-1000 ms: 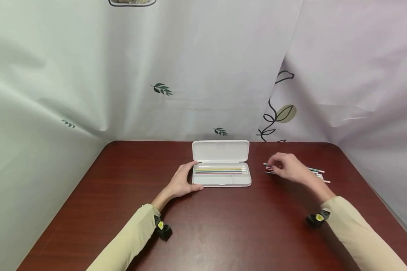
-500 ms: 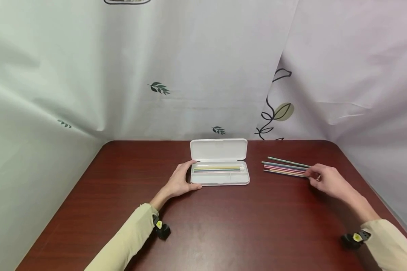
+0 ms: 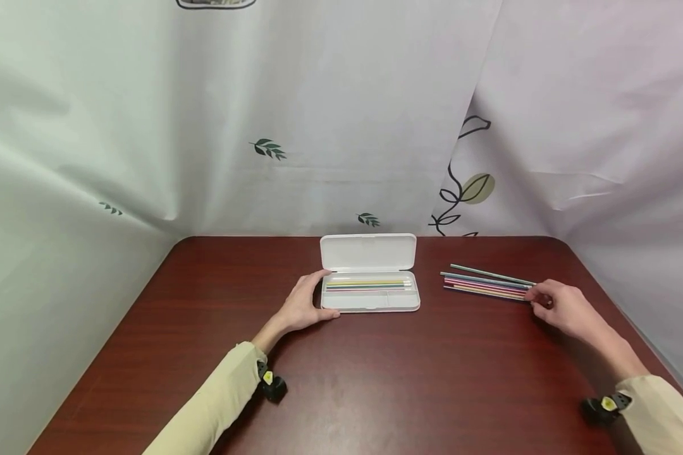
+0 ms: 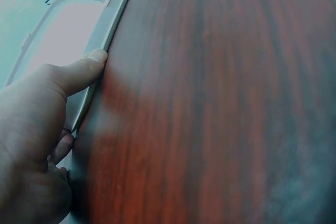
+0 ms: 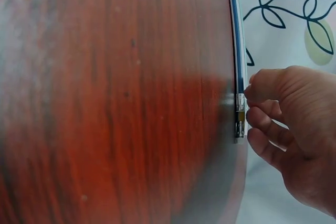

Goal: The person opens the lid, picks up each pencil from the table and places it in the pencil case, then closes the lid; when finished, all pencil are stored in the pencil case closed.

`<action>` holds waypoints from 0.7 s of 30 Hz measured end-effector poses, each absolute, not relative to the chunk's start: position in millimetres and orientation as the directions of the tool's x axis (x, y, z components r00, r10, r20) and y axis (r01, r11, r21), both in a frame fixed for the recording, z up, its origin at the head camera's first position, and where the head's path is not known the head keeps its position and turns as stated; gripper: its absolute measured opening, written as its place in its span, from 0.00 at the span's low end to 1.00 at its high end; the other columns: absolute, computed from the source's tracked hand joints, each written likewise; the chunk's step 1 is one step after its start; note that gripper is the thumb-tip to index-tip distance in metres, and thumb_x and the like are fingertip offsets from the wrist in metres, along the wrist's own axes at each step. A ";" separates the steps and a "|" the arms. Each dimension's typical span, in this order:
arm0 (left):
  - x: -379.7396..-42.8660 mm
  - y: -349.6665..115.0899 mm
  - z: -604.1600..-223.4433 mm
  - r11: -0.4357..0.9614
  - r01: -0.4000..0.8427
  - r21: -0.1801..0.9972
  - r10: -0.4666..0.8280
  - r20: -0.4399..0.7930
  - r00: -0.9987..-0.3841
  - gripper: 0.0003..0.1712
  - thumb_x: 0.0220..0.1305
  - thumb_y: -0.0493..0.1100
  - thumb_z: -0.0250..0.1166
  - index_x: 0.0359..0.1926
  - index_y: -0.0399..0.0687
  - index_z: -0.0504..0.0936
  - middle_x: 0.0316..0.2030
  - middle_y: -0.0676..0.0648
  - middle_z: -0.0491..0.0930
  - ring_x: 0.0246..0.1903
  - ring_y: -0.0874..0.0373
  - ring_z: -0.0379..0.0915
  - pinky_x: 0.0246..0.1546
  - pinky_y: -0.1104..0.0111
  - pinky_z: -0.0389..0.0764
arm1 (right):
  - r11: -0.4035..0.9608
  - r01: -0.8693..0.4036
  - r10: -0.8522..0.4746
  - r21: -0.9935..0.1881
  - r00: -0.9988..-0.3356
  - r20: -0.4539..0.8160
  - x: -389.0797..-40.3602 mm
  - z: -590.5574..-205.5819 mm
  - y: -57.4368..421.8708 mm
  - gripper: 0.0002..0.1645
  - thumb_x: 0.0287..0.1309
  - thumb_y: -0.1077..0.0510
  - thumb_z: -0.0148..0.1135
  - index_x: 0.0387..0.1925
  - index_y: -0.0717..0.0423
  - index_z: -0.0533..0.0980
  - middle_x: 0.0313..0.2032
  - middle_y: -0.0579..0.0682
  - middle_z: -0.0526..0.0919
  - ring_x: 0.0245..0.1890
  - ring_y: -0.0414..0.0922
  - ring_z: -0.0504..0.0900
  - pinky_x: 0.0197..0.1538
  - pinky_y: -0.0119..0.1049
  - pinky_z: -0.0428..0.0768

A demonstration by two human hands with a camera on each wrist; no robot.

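A white pencil case (image 3: 370,302) stands with its lid (image 3: 369,251) raised. Several coloured pencils (image 3: 364,286) lie in its rear compartment. My left hand (image 3: 301,306) spans the case's left end, thumb at the front edge and fingers toward the hinge. In the left wrist view the thumb (image 4: 84,72) presses the case's rim (image 4: 111,27). To the right, a loose bundle of pencils (image 3: 484,286) lies on the table. Bent fingers of my right hand (image 3: 563,308) are at their eraser ends (image 5: 240,114); whether they pinch a pencil is unclear.
The dark red-brown wooden table (image 3: 341,379) has rounded far corners. Behind it and at both sides hangs a pale curtain (image 3: 341,126) with leaf prints. A green pencil (image 3: 489,272) lies at a slight angle behind the rest of the bundle.
My right hand has moved right, from over the left ends of the loose pencils to their eraser ends, uncovering the bundle. My left hand and the case stay in place.
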State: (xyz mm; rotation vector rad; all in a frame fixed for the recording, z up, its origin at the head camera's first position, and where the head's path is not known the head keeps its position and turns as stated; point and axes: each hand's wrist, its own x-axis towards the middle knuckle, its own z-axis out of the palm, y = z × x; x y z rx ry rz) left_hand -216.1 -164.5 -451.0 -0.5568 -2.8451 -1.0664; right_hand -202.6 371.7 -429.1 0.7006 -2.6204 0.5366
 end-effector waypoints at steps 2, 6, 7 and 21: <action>-216.0 -164.2 -451.0 0.694 0.352 0.628 0.312 0.177 -0.933 0.52 0.46 0.48 0.82 0.71 0.46 0.66 0.64 0.40 0.70 0.65 0.44 0.61 0.62 0.50 0.65 | 0.804 -0.536 -0.392 -0.256 -0.803 0.449 -203.1 -429.6 371.6 0.17 0.36 0.74 0.72 0.27 0.53 0.79 0.28 0.41 0.77 0.27 0.37 0.73 0.29 0.37 0.72; -216.0 -163.7 -450.6 0.691 0.353 0.631 0.311 0.182 -0.933 0.52 0.45 0.47 0.82 0.71 0.46 0.67 0.64 0.39 0.70 0.64 0.44 0.61 0.62 0.50 0.65 | 0.808 -0.531 -0.388 -0.256 -0.806 0.447 -203.8 -430.4 372.1 0.17 0.36 0.74 0.73 0.27 0.53 0.79 0.29 0.41 0.77 0.27 0.38 0.73 0.30 0.36 0.72; -215.9 -163.7 -450.4 0.692 0.351 0.631 0.310 0.180 -0.934 0.52 0.45 0.48 0.82 0.71 0.46 0.67 0.64 0.39 0.70 0.65 0.45 0.61 0.62 0.50 0.65 | 0.808 -0.530 -0.387 -0.257 -0.807 0.447 -203.8 -430.7 372.1 0.18 0.36 0.74 0.73 0.27 0.53 0.79 0.29 0.41 0.77 0.27 0.38 0.74 0.30 0.37 0.73; -213.4 -163.9 -449.1 0.688 0.354 0.634 0.312 0.182 -0.933 0.52 0.46 0.49 0.82 0.70 0.46 0.67 0.63 0.39 0.71 0.65 0.43 0.61 0.62 0.49 0.65 | 0.792 -0.556 -0.426 -0.253 -0.799 0.424 -207.9 -434.5 373.9 0.18 0.35 0.75 0.73 0.27 0.54 0.79 0.26 0.40 0.76 0.26 0.35 0.72 0.28 0.37 0.73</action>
